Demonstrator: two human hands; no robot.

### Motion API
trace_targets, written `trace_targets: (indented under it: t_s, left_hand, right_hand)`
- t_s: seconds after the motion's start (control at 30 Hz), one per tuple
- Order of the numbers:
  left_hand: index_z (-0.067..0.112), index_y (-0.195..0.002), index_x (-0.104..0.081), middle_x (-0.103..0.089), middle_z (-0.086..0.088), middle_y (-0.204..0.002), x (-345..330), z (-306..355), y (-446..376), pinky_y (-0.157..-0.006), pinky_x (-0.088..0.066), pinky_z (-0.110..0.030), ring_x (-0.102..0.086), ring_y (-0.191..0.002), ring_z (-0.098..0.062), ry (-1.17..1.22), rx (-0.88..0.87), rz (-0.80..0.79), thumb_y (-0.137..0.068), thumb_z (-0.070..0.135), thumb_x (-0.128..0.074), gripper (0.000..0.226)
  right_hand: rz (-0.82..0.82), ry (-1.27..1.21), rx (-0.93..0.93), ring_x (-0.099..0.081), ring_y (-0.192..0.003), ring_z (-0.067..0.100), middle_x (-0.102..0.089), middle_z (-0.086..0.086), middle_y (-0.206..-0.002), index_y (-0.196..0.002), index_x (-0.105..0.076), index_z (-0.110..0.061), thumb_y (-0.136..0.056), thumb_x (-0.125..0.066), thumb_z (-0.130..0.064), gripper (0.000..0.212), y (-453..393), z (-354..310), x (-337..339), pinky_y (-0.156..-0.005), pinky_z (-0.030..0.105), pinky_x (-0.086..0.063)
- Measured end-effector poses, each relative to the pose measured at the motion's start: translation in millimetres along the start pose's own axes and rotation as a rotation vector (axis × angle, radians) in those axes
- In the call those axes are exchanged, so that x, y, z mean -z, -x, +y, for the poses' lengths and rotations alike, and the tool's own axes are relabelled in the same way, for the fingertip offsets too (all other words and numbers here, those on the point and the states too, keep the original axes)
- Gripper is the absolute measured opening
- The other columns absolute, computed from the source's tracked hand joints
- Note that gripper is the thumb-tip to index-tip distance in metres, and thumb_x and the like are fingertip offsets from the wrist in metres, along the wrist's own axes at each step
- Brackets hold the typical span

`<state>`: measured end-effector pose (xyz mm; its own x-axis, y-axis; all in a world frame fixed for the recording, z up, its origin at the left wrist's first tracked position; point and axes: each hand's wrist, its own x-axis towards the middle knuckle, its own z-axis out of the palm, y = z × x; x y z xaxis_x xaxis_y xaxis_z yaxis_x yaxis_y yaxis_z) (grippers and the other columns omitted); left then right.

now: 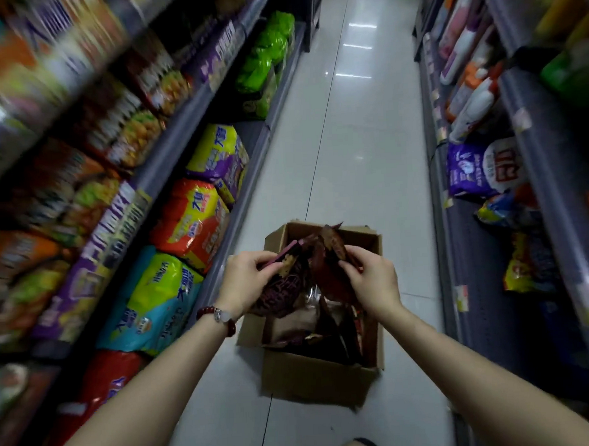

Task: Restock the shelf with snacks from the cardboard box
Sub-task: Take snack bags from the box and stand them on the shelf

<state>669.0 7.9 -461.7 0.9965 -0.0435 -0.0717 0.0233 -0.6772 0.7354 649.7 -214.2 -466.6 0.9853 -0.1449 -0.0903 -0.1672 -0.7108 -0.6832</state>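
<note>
Both hands' grip on snack packs [282,284] over cardboard box [315,378]: left hand [246,280], right hand [371,280].

one cardboard box [315,378], two hands [248,279]

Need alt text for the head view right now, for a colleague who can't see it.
Both hands, left hand and right hand, grip dark red snack packets above an open cardboard box on the aisle floor. Stocked shelves line both sides.
</note>
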Motion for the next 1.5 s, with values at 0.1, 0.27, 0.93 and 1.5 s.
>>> trace_targets:
  t_s: [0.1,0.27,0.93,1.5]
  left_hand:
    - [0.014,-0.094,-0.077,-0.076,0.003,-0.088,66.6,63.8,2.8,-0.065,-0.041,-0.006,-0.068,-0.082,-0.008,-0.018,0.006,0.021,-0.08,0.027,-0.072,0.019]
    - [0.014,-0.092,-0.077,-0.076,0.001,-0.089,180.0,175.0,10.2,-0.073,-0.049,-0.027,-0.068,-0.082,-0.01,-0.062,-0.06,0.059,-0.082,0.028,-0.071,0.018]
    - [0.009,-0.099,-0.075,-0.075,-0.003,-0.096,452.4,407.5,104.7,-0.076,-0.048,-0.024,-0.066,-0.081,-0.011,-0.223,-0.056,0.475,-0.082,0.027,-0.071,0.025]
    - [0.01,-0.077,-0.074,-0.071,-0.007,-0.066,567.4,444.0,292.1,-0.051,-0.039,-0.01,-0.063,-0.058,-0.015,-0.386,0.169,0.658,-0.083,0.028,-0.07,0.02]
  right_hand:
    - [-0.042,-0.001,0.04,-0.067,-0.098,0.014,-0.073,-0.008,-0.102,-0.114,-0.065,-0.033,-0.083,-0.065,-0.027,0.031,-1.8,-66.0,66.4,-0.082,0.028,-0.05]
    - [-0.082,0.048,0.099,-0.066,-0.1,0.022,-0.074,-0.003,-0.101,-0.105,-0.067,-0.026,-0.082,-0.068,-0.028,0.023,-2.8,-182.0,176.5,-0.084,0.036,-0.051]
    - [-0.361,0.191,0.796,-0.061,-0.112,0.022,-0.067,0.006,-0.119,-0.118,-0.066,-0.01,-0.082,-0.073,-0.022,0.039,13.9,-487.5,406.1,-0.087,0.024,-0.043]
    - [-0.698,0.122,1.179,-0.067,-0.1,0.019,-0.072,0.003,-0.107,-0.108,-0.072,-0.012,-0.081,-0.074,-0.022,0.029,116.9,-633.9,394.7,-0.083,0.032,-0.054]
